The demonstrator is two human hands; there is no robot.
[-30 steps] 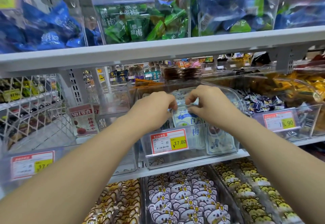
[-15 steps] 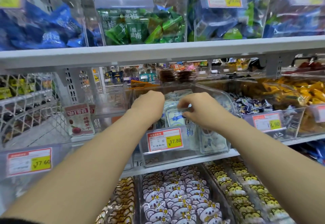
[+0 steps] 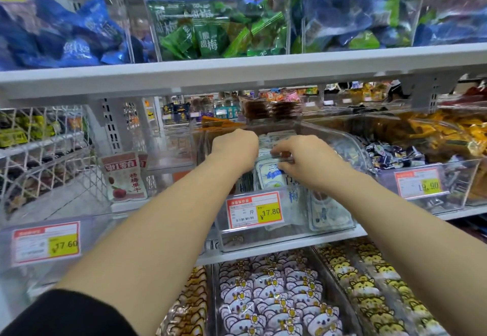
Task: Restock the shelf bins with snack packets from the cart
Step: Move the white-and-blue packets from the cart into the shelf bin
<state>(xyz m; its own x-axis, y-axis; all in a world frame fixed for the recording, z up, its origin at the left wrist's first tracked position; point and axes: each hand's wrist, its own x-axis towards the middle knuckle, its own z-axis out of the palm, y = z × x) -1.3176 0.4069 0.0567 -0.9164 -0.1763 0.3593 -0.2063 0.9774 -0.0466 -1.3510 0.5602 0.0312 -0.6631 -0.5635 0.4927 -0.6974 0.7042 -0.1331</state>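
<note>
A clear plastic bin (image 3: 287,238) on the middle shelf holds several pale blue-and-white snack packets (image 3: 271,177) standing upright. Both my hands reach into its open top. My left hand (image 3: 234,148) is curled over the packets at the bin's left side, its fingertips hidden behind them. My right hand (image 3: 303,159) pinches the top edge of a packet with curled fingers. A red-and-yellow price tag (image 3: 254,213) reading 17.80 hangs on the bin's front. No cart is in view.
The upper shelf board (image 3: 237,72) overhangs the bin closely. Left stands a nearly empty bin (image 3: 79,217) with a red-and-white packet (image 3: 123,177). Right is a bin of dark blue candies (image 3: 390,156). Below lie bins of cartoon-printed packets (image 3: 274,296).
The camera has shifted slightly. Both hands have moved a little deeper and lower into the bin, still working at the tops of the pale blue packets.
</note>
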